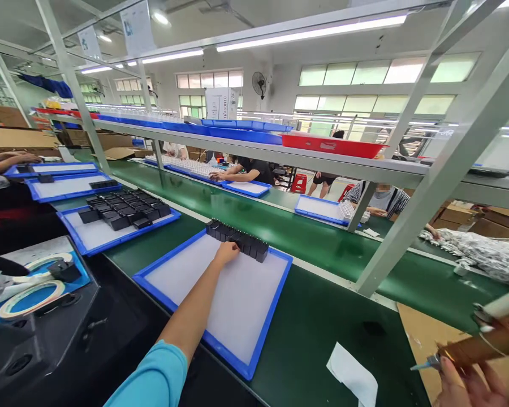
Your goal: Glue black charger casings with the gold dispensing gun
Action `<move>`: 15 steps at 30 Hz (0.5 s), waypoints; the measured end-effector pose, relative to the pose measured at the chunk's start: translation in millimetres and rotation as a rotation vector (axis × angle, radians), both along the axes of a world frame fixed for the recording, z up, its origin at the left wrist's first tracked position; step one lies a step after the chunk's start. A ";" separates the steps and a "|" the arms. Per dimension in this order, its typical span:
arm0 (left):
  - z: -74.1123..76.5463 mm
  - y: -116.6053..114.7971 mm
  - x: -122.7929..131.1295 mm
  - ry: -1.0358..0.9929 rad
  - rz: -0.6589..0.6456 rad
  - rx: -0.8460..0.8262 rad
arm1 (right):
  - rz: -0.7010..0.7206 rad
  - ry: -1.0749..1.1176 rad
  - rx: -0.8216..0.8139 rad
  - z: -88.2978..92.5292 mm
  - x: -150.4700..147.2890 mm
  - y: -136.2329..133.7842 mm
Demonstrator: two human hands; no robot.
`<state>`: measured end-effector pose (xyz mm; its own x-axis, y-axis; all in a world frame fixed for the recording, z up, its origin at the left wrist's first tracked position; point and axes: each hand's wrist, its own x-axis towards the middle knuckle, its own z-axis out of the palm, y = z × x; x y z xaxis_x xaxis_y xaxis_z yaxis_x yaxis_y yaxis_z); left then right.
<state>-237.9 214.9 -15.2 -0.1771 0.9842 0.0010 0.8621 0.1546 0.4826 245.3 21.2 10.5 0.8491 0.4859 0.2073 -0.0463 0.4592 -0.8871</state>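
My left hand (228, 254) reaches over a blue-rimmed white tray (246, 316), its fingers drawn together at a row of black blocks (254, 249) along the tray's far edge. Whatever those fingers may grip is too small to make out. Thin pins stick up from the blocks. At the lower right, my right hand (470, 384) is wrapped round a brown cylindrical dispenser (475, 350) with a pale blue tip that points left, above a piece of cardboard (419, 333).
A second tray (82, 232) full of black blocks (127, 206) stands to the left, beside tape rolls (31, 299). White paper (352, 373) lies on the green bench. A metal post (424, 186) rises at right. Other people sit across the belt and at far left.
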 end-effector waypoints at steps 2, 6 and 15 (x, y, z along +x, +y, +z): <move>1.1 0.2 0.7 0.007 0.005 -0.004 | 0.003 0.004 -0.040 -1.6 0.1 -0.1; 6.2 -1.2 3.0 0.022 -0.009 -0.016 | 0.039 -0.003 0.023 -9.7 4.6 5.7; 7.8 -0.9 -0.7 0.121 -0.047 -0.065 | 0.102 -0.077 0.035 -16.9 1.0 -2.1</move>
<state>-238.5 214.0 -7.4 -0.1330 0.9901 -0.0447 0.9203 0.1402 0.3651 246.2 19.2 -6.4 0.7767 0.5602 0.2878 -0.0268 0.4860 -0.8736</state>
